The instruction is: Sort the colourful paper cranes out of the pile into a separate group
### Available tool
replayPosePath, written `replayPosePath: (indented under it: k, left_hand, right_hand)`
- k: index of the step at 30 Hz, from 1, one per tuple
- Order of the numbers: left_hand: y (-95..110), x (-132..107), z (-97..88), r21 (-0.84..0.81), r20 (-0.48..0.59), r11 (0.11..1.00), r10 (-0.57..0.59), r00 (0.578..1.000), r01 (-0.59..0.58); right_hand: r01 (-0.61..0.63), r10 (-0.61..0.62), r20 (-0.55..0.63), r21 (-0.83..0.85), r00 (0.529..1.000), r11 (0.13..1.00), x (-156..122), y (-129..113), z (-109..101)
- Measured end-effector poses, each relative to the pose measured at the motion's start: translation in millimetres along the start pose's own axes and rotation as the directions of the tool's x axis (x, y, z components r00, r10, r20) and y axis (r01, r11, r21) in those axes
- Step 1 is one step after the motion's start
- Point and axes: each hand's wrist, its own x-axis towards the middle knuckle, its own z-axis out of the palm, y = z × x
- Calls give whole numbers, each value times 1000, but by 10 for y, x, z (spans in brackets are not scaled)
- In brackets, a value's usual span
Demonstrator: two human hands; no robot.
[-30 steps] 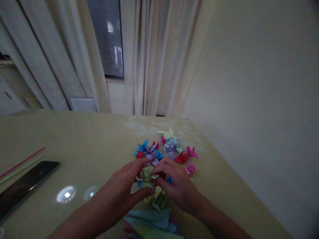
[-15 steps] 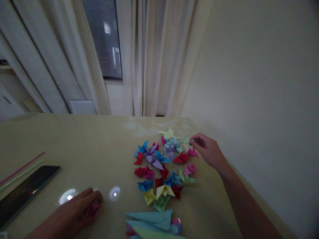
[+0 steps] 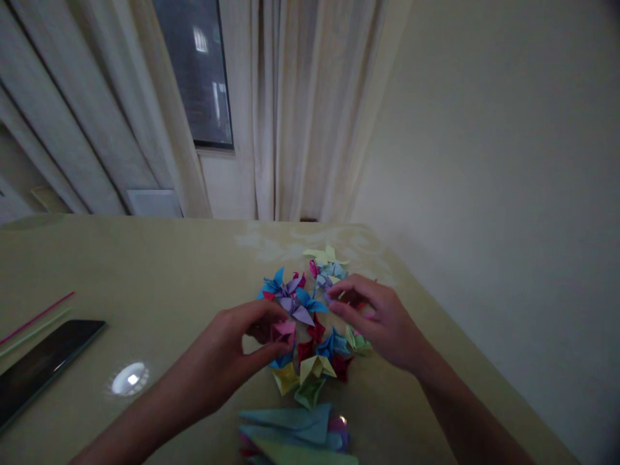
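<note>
A cluster of small folded paper pieces [image 3: 310,303] in blue, purple, red, yellow and green lies on the yellowish table [image 3: 169,271]. My left hand [image 3: 237,345] pinches a pink folded piece [image 3: 283,330] at the cluster's left side. My right hand [image 3: 380,320] hovers over the cluster's right side with its fingers curled and apart; nothing shows in them. Several flat folded sheets [image 3: 295,433], teal and green, lie near the table's front edge below the cluster.
A dark phone [image 3: 43,361] lies at the left, with a pink straw [image 3: 33,318] and a green straw [image 3: 29,336] beside it. Curtains and a dark window stand behind the table. The table's right edge runs close to a plain wall.
My left hand came in from the lower left with the pink piece to the cluster. My right hand drew back from the far right of the cluster toward its middle.
</note>
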Motion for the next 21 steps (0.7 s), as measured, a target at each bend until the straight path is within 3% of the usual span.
replayPosePath:
  k: [5, 9, 13, 15, 18, 21]
  left_hand:
    - [102, 130, 176, -129, 16, 992, -7, 1000, 9]
    - [74, 186, 154, -46, -2, 999, 7, 1000, -7]
    - [-277, 185, 89, 115, -123, 993, -14, 992, 29]
    - [-533, 146, 105, 204, -146, 979, 13, 989, 18]
    - [-837, 58, 197, 277, -110, 960, 67, 992, -34]
    - [-964, 4, 299, 310, -44, 947, 108, 993, -89]
  right_hand:
    - [154, -152, 159, 3, 975, 988, -105, -210, 272]
    - [146, -130, 143, -113, 981, 983, -90, -135, 201]
    - [43, -21, 83, -268, 996, 963, -32, 29, -22]
    - [-15, 55, 114, -325, 992, 946, -5, 116, -122]
    - [-66, 165, 212, -407, 963, 911, 26, 230, -202]
    - [-96, 246, 281, -458, 928, 884, 42, 323, -198]
